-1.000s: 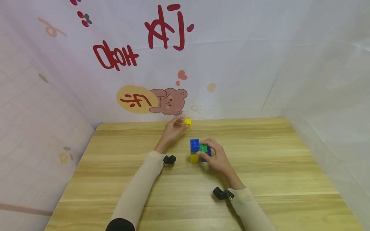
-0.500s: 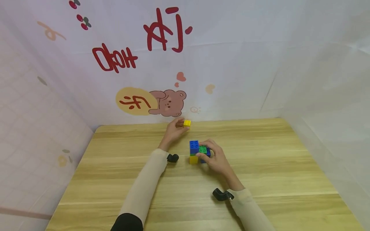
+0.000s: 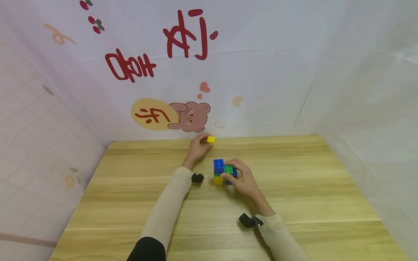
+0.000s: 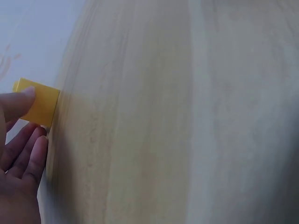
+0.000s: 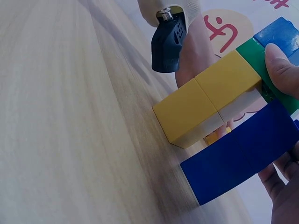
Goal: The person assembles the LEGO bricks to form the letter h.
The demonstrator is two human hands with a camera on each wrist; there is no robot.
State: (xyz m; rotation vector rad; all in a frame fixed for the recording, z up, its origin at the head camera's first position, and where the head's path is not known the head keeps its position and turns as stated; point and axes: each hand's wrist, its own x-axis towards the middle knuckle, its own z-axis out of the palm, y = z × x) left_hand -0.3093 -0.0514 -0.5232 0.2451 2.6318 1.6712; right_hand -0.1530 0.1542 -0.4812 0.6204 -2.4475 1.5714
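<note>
Near the table's back edge, my left hand [image 3: 197, 148] pinches a small yellow toy brick [image 3: 211, 139]. In the left wrist view the thumb lies on the face of that yellow brick [image 4: 46, 106], the other fingers below it. My right hand [image 3: 244, 178] grips a brick structure mid-table. A green brick [image 3: 228, 169] bridges its top, with a blue brick [image 3: 218, 166] standing on the left end. In the right wrist view, two stacked yellow bricks [image 5: 210, 98] and a dark blue column [image 5: 240, 151] form two legs under the green. The right thumb presses the green brick's side.
The wooden table [image 3: 130, 195] meets a white cloth wall [image 3: 267, 72] printed with red characters and a bear, just behind the yellow brick. Cloth also hangs at both sides. A black wrist-camera mount [image 3: 250, 220] sticks out from the right sleeve, another from the left [image 3: 197, 178].
My left hand has shifted slightly to the right, and its fingers have closed in on the yellow brick. The right hand keeps its hold on the structure, nearly unmoved.
</note>
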